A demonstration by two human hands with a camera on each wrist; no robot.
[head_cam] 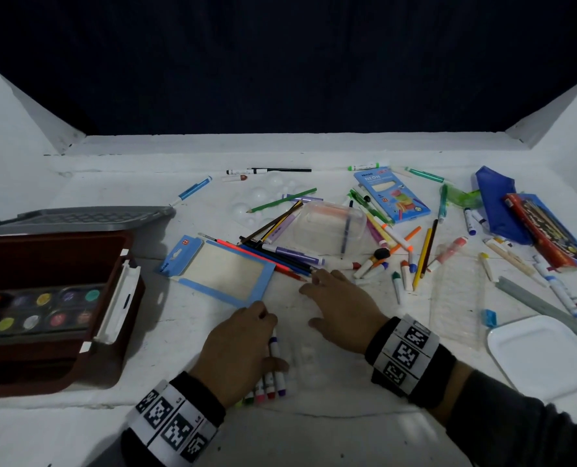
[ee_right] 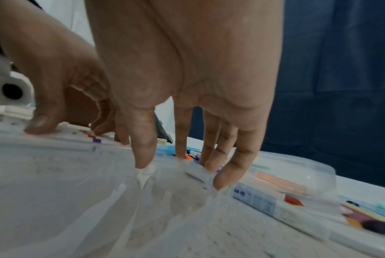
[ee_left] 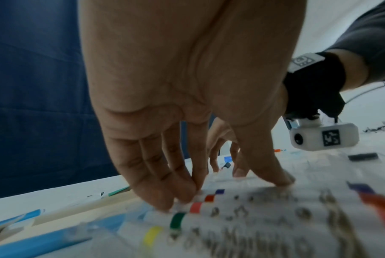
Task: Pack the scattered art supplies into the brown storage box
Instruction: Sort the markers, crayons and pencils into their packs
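The brown storage box (head_cam: 78,365) stands open at the left with a paint palette (head_cam: 37,308) inside. A row of short markers (head_cam: 273,382) with coloured bands (ee_left: 209,199) lies in a clear plastic pack (head_cam: 314,358) near the front edge. My left hand (head_cam: 267,335) arches over the markers, with its fingertips (ee_left: 182,197) on their ends and its thumb pressing the plastic. Right of it, my right hand (head_cam: 314,298) rests with spread, straight fingers (ee_right: 226,174) on the same clear plastic (ee_right: 76,192).
A blue-framed card pack (head_cam: 223,274) and a heap of pencils (head_cam: 280,257) lie just beyond the hands. Further back are a clear case (head_cam: 331,227) and a blue neon box (head_cam: 391,193). Loose markers, a blue pouch (head_cam: 496,203), a grey ruler (head_cam: 550,308) and a white tray (head_cam: 543,355) fill the right.
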